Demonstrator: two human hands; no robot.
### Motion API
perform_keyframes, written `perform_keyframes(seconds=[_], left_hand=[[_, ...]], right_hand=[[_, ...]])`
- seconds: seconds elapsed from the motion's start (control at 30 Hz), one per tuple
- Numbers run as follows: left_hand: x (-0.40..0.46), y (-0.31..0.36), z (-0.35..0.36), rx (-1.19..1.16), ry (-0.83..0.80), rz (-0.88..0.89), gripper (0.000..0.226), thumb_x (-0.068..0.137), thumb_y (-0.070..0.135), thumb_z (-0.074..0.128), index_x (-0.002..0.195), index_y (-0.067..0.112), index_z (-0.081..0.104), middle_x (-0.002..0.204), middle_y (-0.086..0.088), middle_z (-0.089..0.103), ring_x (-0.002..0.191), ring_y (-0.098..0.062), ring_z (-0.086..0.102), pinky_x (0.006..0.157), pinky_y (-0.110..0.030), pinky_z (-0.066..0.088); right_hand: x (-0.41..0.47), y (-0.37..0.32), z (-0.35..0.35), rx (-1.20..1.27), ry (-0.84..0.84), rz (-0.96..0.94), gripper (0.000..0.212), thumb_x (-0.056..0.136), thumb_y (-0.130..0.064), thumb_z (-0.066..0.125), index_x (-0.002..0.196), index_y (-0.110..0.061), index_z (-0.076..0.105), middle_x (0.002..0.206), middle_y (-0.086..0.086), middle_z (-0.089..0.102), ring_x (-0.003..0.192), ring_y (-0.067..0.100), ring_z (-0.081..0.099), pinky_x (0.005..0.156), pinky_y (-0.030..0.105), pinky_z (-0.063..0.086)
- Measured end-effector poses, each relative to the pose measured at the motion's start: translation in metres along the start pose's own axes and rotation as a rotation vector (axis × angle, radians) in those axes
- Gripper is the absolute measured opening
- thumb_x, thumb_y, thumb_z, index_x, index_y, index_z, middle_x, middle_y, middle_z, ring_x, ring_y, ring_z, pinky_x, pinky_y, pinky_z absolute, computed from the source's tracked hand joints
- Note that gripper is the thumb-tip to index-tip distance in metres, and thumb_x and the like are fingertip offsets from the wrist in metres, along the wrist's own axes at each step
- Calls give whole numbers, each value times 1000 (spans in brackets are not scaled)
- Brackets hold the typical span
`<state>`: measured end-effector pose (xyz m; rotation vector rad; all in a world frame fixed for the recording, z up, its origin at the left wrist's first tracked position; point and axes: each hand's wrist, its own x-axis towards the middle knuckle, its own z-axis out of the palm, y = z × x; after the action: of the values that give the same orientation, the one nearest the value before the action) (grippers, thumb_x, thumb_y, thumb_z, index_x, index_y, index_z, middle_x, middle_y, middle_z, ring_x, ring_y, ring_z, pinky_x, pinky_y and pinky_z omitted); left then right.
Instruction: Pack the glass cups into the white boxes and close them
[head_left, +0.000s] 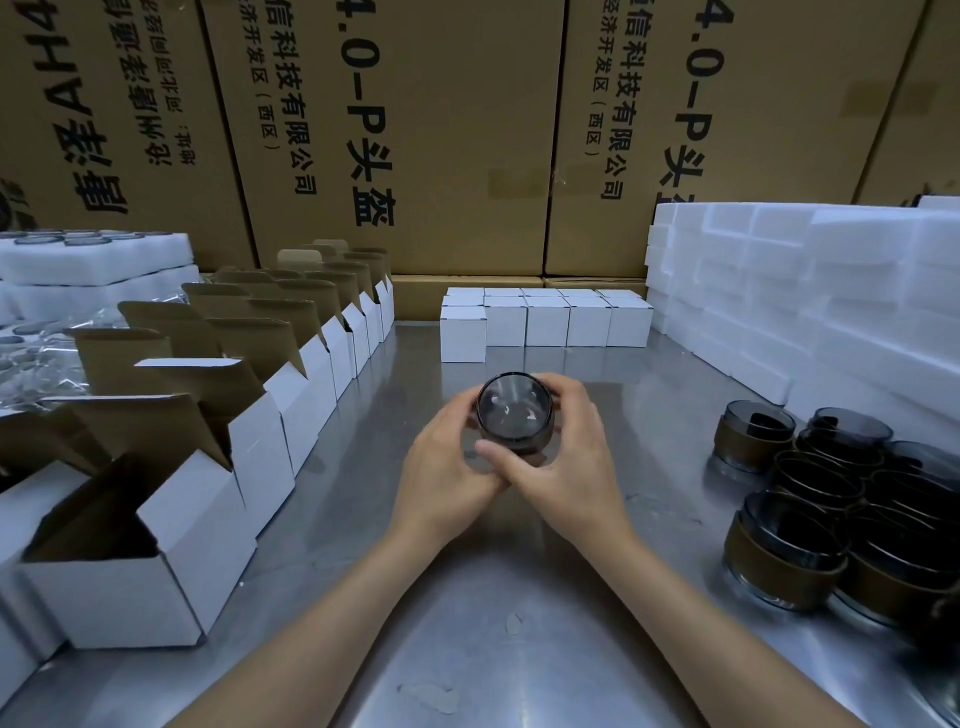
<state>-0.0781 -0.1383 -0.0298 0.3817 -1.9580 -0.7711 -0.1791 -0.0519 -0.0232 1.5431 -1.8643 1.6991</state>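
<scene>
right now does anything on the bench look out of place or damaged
Nothing looks damaged. Both hands, left hand and right hand, hold one glass cup above the metal table. The only untidy spot is the cluster of glass cups at right, crowded and leaning on each other.

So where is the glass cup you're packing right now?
In the head view, the glass cup is mid-frame, held between the left hand and right hand above the metal table, nearer than the closed white boxes.
</scene>
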Motion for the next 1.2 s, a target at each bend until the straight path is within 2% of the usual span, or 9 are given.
perform_keyframes(seconds=[0.1,0.23,0.33,0.43,0.63,0.8,0.93,1.03,1.2], left_hand=[[0,0,0,-82,-37,-127,55,62,59,71,112,43,55,99,24,67,90,4,63,78,-11,47],[4,0,-2,-311,-11,-334,55,67,74,57,96,27,67,78,12,71,67,-6,65,60,-20,48],[8,3,-6,-361,-10,-478,70,68,80,43,77,18,72,63,4,69,53,-7,62,49,-18,46],[9,4,-8,-273,-33,-550,79,71,77,26,60,8,63,41,1,55,35,-7,48,39,-13,36],[9,-2,-5,-250,-126,-557,79,79,76,22,39,16,53,41,-6,52,42,-14,49,52,-24,39],[9,-5,-6,-374,-157,-550,82,77,82,38,81,9,76,64,-8,68,61,-20,64,66,-32,51],[7,-1,-5,-420,-157,-406,62,72,65,57,113,18,66,108,-10,69,97,-21,64,91,-45,48],[5,0,-3,-355,-180,-336,55,73,41,73,123,30,54,117,3,65,110,-14,62,94,-33,49],[5,-2,-3,-236,-183,-289,64,81,14,75,138,22,46,124,2,61,114,-13,58,94,-34,50]], right_hand=[[-1,1,-2,200,-104,161,63,68,-60,65,125,-42,44,110,-28,59,104,-3,58,89,19,46],[-3,3,-3,250,-238,206,61,70,-64,59,127,-49,43,108,-33,59,101,-2,60,89,16,46],[-2,5,-2,246,-244,250,50,72,-61,63,116,-43,49,102,-15,67,95,6,64,86,26,50],[-2,5,-3,321,-252,378,57,67,-69,68,101,-27,48,76,-6,71,70,11,65,81,39,51],[1,2,-1,419,-210,544,69,59,-62,66,98,-8,49,59,-5,54,57,12,51,65,36,48],[0,-1,-4,467,-230,565,64,65,-57,67,105,-12,47,75,3,60,63,13,57,73,39,50],[2,1,-8,555,-234,578,30,89,-24,63,114,-22,48,91,1,67,74,17,64,70,29,53],[3,2,-10,585,-226,563,40,88,-6,59,120,-28,47,100,4,68,79,15,65,61,19,52],[3,-3,-13,631,-219,537,60,69,-16,55,126,-28,46,106,6,67,81,12,67,66,29,52]])
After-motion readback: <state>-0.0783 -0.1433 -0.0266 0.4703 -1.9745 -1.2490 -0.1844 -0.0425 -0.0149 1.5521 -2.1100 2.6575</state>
